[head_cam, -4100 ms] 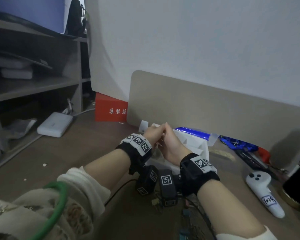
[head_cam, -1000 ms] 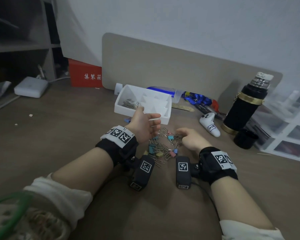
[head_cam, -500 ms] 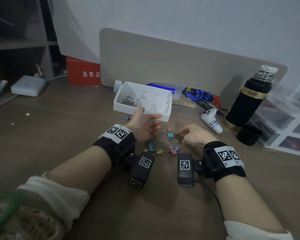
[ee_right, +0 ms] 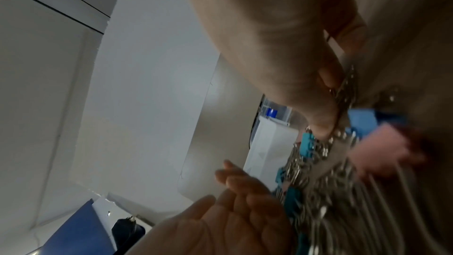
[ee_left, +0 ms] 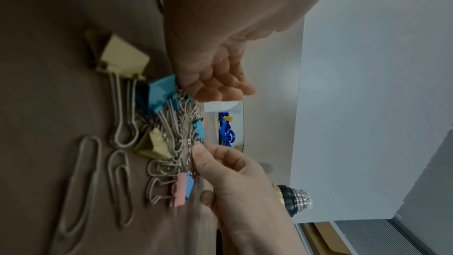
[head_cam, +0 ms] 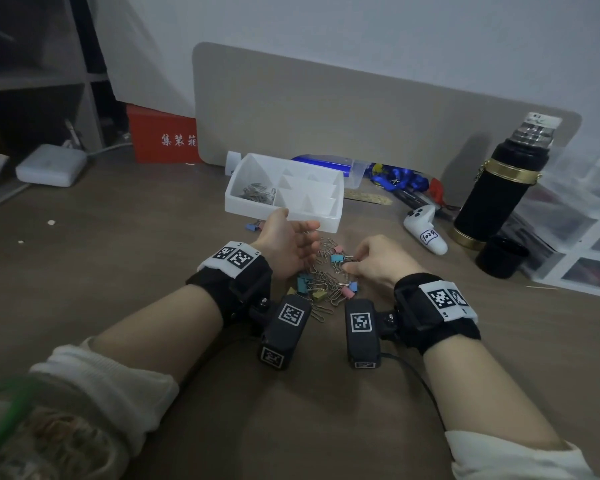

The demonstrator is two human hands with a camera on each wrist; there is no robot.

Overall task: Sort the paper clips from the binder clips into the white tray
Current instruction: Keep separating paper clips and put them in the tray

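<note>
Both hands have come down from the white tray; left hand spread, right hand pinching paper clips.

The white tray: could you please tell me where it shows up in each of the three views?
Head: the white tray sits upper centre, beyond both hands.
Left wrist: only a small white edge shows mid-frame, just under the left hand's fingertips.
Right wrist: a blurred white wall, centre right, behind the clip pile.
Shared landmark: the clip pile.
</note>
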